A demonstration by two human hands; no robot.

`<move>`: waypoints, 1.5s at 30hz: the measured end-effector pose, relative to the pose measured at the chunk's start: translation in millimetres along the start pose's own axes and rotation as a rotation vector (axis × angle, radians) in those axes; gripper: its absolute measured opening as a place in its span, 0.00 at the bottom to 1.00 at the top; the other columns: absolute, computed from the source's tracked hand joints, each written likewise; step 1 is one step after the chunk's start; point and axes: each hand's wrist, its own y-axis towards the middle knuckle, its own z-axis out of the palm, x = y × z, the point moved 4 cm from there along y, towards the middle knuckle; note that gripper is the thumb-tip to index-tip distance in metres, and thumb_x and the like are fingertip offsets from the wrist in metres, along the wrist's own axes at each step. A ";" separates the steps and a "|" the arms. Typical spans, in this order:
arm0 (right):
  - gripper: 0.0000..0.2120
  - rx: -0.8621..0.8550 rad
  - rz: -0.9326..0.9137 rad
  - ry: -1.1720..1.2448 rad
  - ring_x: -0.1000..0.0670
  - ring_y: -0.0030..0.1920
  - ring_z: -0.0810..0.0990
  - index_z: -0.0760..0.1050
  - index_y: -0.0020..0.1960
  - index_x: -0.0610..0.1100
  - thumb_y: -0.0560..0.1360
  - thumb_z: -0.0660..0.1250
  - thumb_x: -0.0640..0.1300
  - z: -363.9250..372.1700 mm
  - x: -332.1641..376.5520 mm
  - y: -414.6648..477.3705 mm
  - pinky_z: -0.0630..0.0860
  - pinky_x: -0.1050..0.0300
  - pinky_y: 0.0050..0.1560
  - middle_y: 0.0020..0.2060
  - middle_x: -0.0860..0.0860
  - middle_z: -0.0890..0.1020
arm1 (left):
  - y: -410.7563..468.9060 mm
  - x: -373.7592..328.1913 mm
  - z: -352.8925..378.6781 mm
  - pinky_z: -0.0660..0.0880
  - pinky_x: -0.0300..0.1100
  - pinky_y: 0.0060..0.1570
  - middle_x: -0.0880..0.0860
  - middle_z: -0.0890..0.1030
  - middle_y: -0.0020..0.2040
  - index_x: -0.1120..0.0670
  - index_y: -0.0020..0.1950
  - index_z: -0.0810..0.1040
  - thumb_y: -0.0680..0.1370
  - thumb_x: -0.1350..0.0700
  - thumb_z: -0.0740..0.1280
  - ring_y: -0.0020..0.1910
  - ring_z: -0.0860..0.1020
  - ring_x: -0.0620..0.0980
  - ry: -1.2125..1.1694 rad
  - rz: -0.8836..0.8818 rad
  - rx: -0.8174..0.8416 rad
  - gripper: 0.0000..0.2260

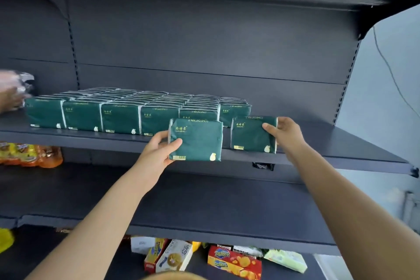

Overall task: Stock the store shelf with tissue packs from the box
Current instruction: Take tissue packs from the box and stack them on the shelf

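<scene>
- I see the left hand (159, 150) curled round the left edge of a green tissue pack (197, 141), thumb across its front. The pack is upright, just in front of the shelf's near edge.
- The right hand (284, 129) grips a second pack (252, 134) by its right edge. This one stands on the shelf (341, 150), right of the front row.
- Stocked packs (113, 111) fill the shelf's left and centre.
- Snack boxes (234, 261) lie far below.

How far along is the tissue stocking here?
Done: rows of packs line the shelf. In hand: the left hand holds one pack before the shelf edge; the right hand stands a second pack beside the rows. Left: bare shelf at right; box unseen.
</scene>
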 end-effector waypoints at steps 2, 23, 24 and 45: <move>0.18 0.005 -0.003 -0.024 0.46 0.55 0.79 0.73 0.60 0.40 0.73 0.71 0.44 5.8 -4.4 25.3 0.75 0.47 0.60 0.55 0.47 0.80 | 9.5 4.4 8.5 0.74 0.47 0.59 0.54 0.81 0.54 0.55 0.56 0.75 0.77 0.61 0.66 0.56 0.79 0.52 0.011 0.003 -0.021 0.09; 0.27 -0.029 -0.026 -0.490 0.40 0.51 0.80 0.63 0.63 0.42 0.72 0.71 0.50 96.2 -58.7 141.1 0.73 0.51 0.44 0.54 0.43 0.79 | 65.4 21.0 8.4 0.76 0.44 0.54 0.52 0.83 0.52 0.58 0.60 0.74 0.79 0.60 0.64 0.53 0.81 0.48 0.038 0.007 -0.082 0.10; 0.26 -0.028 -0.013 -0.502 0.40 0.51 0.80 0.64 0.60 0.41 0.71 0.72 0.51 96.2 -58.8 142.9 0.74 0.51 0.44 0.53 0.43 0.79 | 65.7 22.0 7.7 0.75 0.45 0.56 0.53 0.83 0.53 0.58 0.60 0.74 0.79 0.60 0.64 0.54 0.81 0.48 0.049 0.002 -0.080 0.11; 0.11 0.152 -0.075 0.241 0.60 0.44 0.82 0.76 0.54 0.44 0.73 0.71 0.41 84.3 -0.3 -5.8 0.77 0.67 0.43 0.45 0.54 0.83 | 65.7 12.3 56.7 0.73 0.52 0.62 0.51 0.83 0.53 0.53 0.59 0.73 0.76 0.57 0.69 0.55 0.80 0.49 0.173 -0.018 0.013 0.12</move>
